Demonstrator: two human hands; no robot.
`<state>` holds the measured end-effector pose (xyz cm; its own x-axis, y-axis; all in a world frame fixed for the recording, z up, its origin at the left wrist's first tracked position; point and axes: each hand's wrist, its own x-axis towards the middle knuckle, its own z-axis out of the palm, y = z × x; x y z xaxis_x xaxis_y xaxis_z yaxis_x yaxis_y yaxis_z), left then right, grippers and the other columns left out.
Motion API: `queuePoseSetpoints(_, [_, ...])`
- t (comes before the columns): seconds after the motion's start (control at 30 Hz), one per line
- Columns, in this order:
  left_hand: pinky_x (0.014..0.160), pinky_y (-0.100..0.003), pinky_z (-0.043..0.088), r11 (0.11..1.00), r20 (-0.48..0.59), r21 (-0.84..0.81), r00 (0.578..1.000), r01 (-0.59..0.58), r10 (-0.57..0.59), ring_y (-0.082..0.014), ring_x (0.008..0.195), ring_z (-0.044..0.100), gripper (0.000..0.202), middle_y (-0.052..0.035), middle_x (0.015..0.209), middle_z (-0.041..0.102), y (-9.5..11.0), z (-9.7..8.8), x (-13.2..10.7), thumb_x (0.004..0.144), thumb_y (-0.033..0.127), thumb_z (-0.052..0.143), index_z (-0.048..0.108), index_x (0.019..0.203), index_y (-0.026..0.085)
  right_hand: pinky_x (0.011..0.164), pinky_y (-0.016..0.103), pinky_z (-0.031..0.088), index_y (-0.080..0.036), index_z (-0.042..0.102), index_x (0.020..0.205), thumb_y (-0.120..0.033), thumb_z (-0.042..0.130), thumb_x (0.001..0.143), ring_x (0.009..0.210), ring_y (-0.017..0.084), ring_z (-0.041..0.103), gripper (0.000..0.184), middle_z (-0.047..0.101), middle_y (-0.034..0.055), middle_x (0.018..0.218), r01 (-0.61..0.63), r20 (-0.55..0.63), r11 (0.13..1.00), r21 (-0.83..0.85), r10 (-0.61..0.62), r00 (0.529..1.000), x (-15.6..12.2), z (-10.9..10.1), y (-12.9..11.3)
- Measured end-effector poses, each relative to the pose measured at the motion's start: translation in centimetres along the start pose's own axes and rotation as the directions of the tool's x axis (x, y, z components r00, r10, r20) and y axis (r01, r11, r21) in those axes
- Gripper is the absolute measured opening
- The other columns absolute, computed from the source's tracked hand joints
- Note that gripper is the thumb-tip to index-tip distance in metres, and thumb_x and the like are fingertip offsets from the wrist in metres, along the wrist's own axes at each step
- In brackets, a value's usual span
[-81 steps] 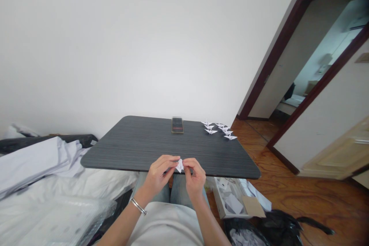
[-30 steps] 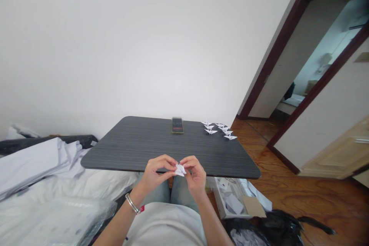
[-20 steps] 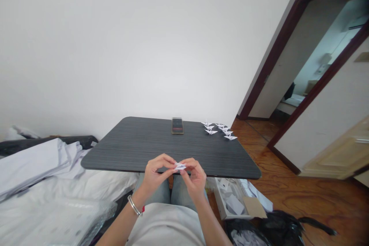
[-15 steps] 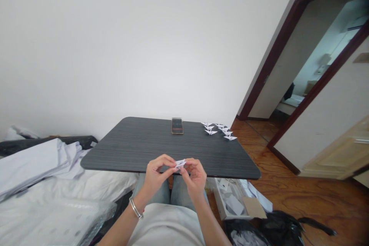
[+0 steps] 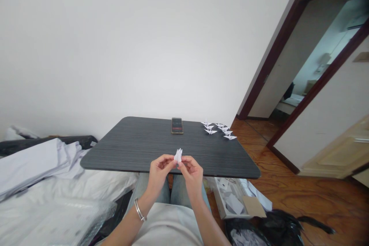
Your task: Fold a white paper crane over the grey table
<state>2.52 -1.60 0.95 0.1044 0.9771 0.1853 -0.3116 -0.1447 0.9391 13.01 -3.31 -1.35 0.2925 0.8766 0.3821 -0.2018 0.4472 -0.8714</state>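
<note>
A small folded white paper piece [image 5: 178, 155] stands upright between my hands, its several narrow points facing up, over the near edge of the dark table [image 5: 138, 142]. My left hand [image 5: 160, 168] pinches its left side between thumb and fingers. On the other side, my right hand [image 5: 191, 169] pinches it the same way, the two thumbs close together at its base. Several finished white paper cranes [image 5: 210, 132] with spread wings sit in rows at the table's far right corner.
A phone [image 5: 177, 125] stands at the back middle of the table, near the wall. On the left lie stacked white sheets [image 5: 34, 165]. Below the table's right side are an open box [image 5: 221, 203] with papers and a black bag [image 5: 279, 226] on the wooden floor.
The folded paper has turned from lying flat and sideways to standing with its points up. Both hands have shifted their grip around it and moved slightly closer together.
</note>
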Motion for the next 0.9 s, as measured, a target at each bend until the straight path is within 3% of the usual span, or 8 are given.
queuePoseSetpoints(0.7, [0.055, -0.020, 0.044, 0.998, -0.071, 0.040, 0.996, -0.053, 0.056, -0.0091, 0.052, 0.054, 0.006, 0.0024, 0.057, 0.062, -0.74, -0.23, 0.48, 0.062, 0.014, 0.067, 0.063, 0.066, 0.013, 0.067, 0.028, 0.049, -0.016, 0.063, 0.077, -0.021, 0.058, 0.074, 0.075, 0.017, 0.059, 0.007, 0.061, 0.0049, 0.079, 0.065, -0.048, 0.990, -0.125, -0.072, 0.996, 0.14, 0.38, 0.19])
queuePoseSetpoints(0.9, [0.057, -0.021, 0.046, 0.998, -0.063, 0.049, 0.997, -0.045, 0.048, -0.0107, 0.055, 0.057, 0.009, 0.0018, 0.058, 0.063, -0.68, -0.26, 0.50, 0.060, 0.014, 0.068, 0.062, 0.067, 0.013, 0.068, 0.030, 0.050, -0.015, 0.063, 0.076, -0.022, 0.060, 0.074, 0.071, 0.017, 0.061, 0.007, 0.065, 0.0052, 0.077, -0.018, -0.035, 0.996, -0.087, 0.015, 0.999, 0.29, 0.13, 0.19])
